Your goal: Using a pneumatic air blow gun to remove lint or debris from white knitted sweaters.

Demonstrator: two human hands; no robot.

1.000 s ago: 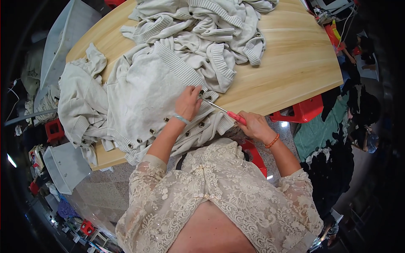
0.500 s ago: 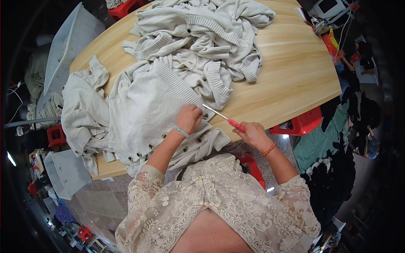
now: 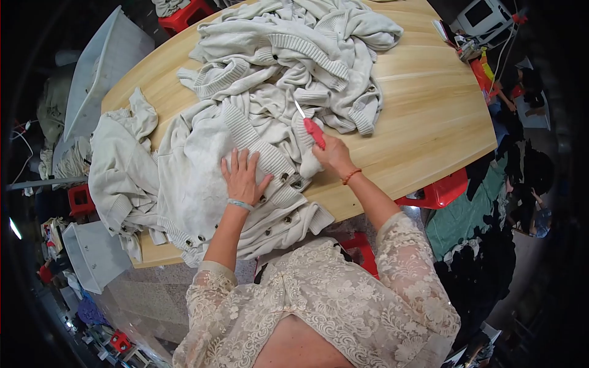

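Left hand [image 3: 242,182] spread wide on knit garment [image 3: 199,161], right hand [image 3: 335,156] gripping red-handled tool [image 3: 314,132].
I see knit garment directly under the left palm, by the worktop's [image 3: 438,92] near edge; tool's tip points toward far edge.

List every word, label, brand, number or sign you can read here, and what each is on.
No text can be read.
Pale knit garments: no lettering visible.
Red-handled tool in the right hand: any marking is too small.
White boxy device, upper right: too small and blurred to tell.
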